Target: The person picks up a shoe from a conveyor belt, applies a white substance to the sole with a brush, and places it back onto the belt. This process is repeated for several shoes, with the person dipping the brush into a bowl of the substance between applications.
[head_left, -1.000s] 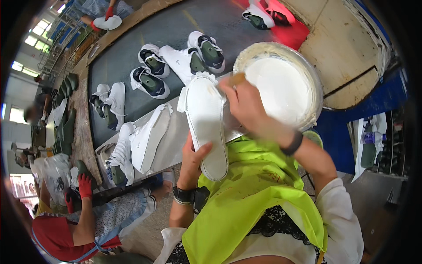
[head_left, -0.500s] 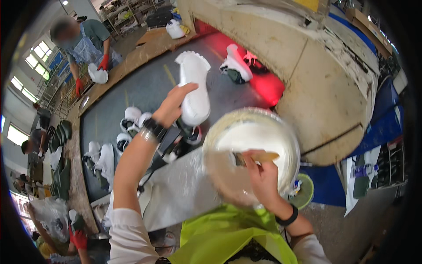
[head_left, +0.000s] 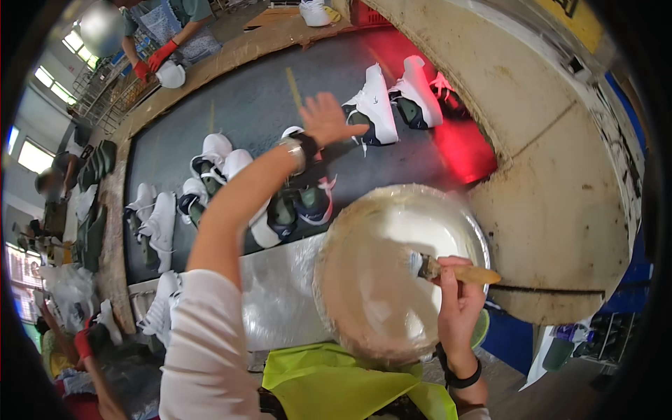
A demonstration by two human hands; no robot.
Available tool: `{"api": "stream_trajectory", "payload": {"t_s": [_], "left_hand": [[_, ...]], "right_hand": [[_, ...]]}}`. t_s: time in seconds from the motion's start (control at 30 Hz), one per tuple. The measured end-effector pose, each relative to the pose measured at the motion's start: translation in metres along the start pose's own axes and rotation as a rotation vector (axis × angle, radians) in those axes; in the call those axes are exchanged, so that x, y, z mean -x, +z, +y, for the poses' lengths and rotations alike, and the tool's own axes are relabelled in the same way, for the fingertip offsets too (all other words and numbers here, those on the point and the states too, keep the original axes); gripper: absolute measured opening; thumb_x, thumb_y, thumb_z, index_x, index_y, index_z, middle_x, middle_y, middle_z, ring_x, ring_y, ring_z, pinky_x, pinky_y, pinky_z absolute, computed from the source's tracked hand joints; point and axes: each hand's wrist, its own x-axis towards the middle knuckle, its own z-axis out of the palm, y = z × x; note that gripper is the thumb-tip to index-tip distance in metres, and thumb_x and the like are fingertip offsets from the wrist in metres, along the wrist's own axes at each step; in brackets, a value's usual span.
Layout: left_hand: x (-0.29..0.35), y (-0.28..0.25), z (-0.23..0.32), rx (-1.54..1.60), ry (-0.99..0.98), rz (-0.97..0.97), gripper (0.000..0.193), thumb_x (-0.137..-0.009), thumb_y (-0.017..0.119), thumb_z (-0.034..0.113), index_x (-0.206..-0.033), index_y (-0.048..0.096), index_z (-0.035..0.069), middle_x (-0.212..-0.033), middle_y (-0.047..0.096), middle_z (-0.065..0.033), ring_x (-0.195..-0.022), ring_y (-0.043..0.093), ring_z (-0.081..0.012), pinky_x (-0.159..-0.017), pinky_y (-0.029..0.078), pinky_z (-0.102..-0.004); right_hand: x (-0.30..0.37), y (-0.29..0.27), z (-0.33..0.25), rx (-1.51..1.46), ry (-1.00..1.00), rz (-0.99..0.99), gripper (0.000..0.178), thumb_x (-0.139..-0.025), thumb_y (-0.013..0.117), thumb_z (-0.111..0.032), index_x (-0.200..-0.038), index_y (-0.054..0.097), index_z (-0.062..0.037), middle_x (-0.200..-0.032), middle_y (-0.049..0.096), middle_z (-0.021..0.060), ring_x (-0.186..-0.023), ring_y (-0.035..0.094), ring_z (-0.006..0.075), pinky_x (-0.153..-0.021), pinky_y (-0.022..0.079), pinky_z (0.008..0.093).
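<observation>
My left hand (head_left: 325,120) hangs over the dark conveyor belt (head_left: 245,105), fingers spread, holding nothing. Just right of it a white shoe (head_left: 376,105) with a dark green part lies on its side on the belt. A similar shoe (head_left: 416,94) lies beyond that one, by a red-lit opening. My right hand (head_left: 460,301) grips a paintbrush (head_left: 483,275) by its wooden handle. The brush's bristles are over a wide round basin (head_left: 483,234) containing milky white liquid (head_left: 420,227).
Several white and green shoes (head_left: 213,150) stand on the belt's left part. A beige machine housing (head_left: 553,161) flanks the right side. Across the belt a co-worker's red-gloved hands (head_left: 162,54) hold a white shoe. A metal sheet (head_left: 280,294) lies left of the basin.
My left hand has let go of the white shoe, which now lies on the belt beside another. My right hand has shifted rightward with the brush. The whole view has shifted too.
</observation>
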Motion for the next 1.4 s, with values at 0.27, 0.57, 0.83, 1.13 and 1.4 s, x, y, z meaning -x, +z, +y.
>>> {"api": "stream_trajectory", "payload": {"t_s": [0.27, 0.57, 0.83, 1.13, 1.4], "left_hand": [[0.088, -0.013, -0.071, 0.467, -0.052, -0.152, 0.048, -0.071, 0.079, 0.044, -0.094, 0.070, 0.002, -0.088, 0.067, -0.0170, -0.089, 0.066, -0.0248, -0.080, 0.051, -0.0365], [-0.039, 0.074, -0.148, 0.975, 0.208, -0.190, 0.058, -0.072, 0.075, 0.008, -0.127, 0.056, 0.004, -0.099, 0.066, -0.0149, -0.087, 0.067, -0.0250, -0.076, 0.053, -0.0347], [0.104, -0.068, -0.130, 1.549, -0.070, -0.243, 0.044, -0.085, 0.067, 0.003, -0.127, 0.056, 0.000, -0.105, 0.066, -0.0047, -0.084, 0.063, -0.0096, -0.068, 0.053, -0.0226], [0.382, -0.071, -0.184, 1.475, -0.127, -0.059, 0.054, -0.083, 0.069, 0.001, -0.133, 0.050, 0.001, -0.125, 0.058, -0.0094, -0.109, 0.056, -0.0135, -0.093, 0.045, -0.0255], [0.489, 0.011, -0.201, 0.310, -0.154, 0.070, 0.098, -0.074, 0.077, 0.042, -0.137, 0.030, -0.016, -0.139, 0.033, -0.0383, -0.130, 0.039, -0.0439, -0.108, 0.032, -0.0396]], "right_hand": [[0.015, -0.001, -0.004, -0.122, 0.018, -0.123, 0.012, -0.095, 0.051, -0.003, -0.098, 0.059, 0.0054, -0.105, 0.057, 0.0068, -0.089, 0.057, 0.0114, -0.078, 0.050, 0.0265], [0.008, 0.019, -0.002, 0.079, 0.003, -0.047, 0.020, -0.099, 0.052, -0.015, -0.106, 0.060, 0.0025, -0.104, 0.058, 0.0063, -0.089, 0.058, 0.0114, -0.076, 0.055, 0.0287], [0.021, 0.016, -0.023, 0.131, 0.043, -0.020, 0.016, -0.098, 0.050, -0.008, -0.103, 0.059, 0.0047, -0.105, 0.058, 0.0080, -0.090, 0.058, 0.0120, -0.077, 0.054, 0.0277], [0.059, 0.024, -0.033, 0.085, -0.086, -0.088, 0.019, -0.097, 0.054, -0.011, -0.107, 0.061, 0.0036, -0.106, 0.060, 0.0069, -0.092, 0.058, 0.0117, -0.075, 0.052, 0.0260], [0.020, 0.038, 0.044, 0.544, -0.179, -0.324, 0.022, -0.088, 0.063, -0.020, -0.098, 0.069, -0.0007, -0.084, 0.070, 0.0160, -0.074, 0.069, 0.0253, -0.067, 0.053, 0.0344]]}}
